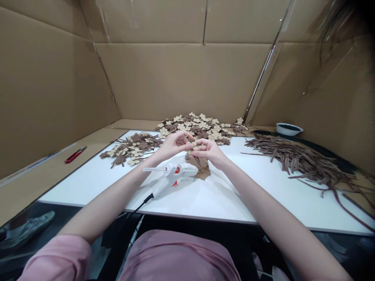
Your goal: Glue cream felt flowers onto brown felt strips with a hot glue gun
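Near the middle of the white board, my left hand [176,145] and my right hand [211,151] meet, their fingers pinching a small beige flower [193,145] between them. A dark brown strip shows under the right fingers. Just below the hands, a brown scrap [202,171] lies on the board. A white glue gun [170,177] with an orange trigger rests on the board below my left hand, its black cord running off the front edge. Behind the hands is a large heap of beige and brown flowers [202,127].
A smaller pile of flowers with strips [136,146] lies to the left, and a red cutter [75,155] is farther left. Many brown strips [295,156] cover the right side. A white bowl [289,129] stands at the back right. Cardboard walls [181,82] enclose the table.
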`<state>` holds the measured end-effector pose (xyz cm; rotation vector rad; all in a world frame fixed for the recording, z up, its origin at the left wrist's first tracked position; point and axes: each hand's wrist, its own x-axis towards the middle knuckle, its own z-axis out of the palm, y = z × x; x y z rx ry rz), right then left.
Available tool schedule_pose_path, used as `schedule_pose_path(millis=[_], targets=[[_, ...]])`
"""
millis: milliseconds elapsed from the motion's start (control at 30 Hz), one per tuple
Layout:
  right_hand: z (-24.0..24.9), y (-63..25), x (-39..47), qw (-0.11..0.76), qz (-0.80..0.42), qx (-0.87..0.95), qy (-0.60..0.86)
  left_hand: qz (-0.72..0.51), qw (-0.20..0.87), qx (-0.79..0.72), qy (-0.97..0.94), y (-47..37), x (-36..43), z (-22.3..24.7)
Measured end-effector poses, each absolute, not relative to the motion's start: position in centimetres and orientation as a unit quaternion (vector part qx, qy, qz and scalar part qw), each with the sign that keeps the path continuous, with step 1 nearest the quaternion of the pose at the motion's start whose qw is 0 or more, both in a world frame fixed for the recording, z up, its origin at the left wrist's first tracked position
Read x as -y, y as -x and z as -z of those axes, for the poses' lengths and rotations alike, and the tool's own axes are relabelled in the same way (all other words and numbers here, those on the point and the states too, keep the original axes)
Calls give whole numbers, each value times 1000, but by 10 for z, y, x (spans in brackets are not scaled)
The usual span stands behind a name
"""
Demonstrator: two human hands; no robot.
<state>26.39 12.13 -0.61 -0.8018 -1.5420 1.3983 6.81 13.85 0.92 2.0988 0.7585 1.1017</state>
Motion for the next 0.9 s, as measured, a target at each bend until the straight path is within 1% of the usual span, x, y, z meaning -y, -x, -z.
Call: schedule_pose_path(millis=[300,500,667,900], targets=[[5,-264,-118,430,-549,636,331,-437,348,-279,-781,-69,-140,-8],[6,-266,-121,434,-513,655,347,-442,373,-272,-769,-68,-141,-8],[5,-266,-121,443,-500,658,348,-437,377,-276,-768,-70,-141,-6],[5,-266,-121,432,-489,665,363,-433,365,-284,-774,-71,-139,-6]])
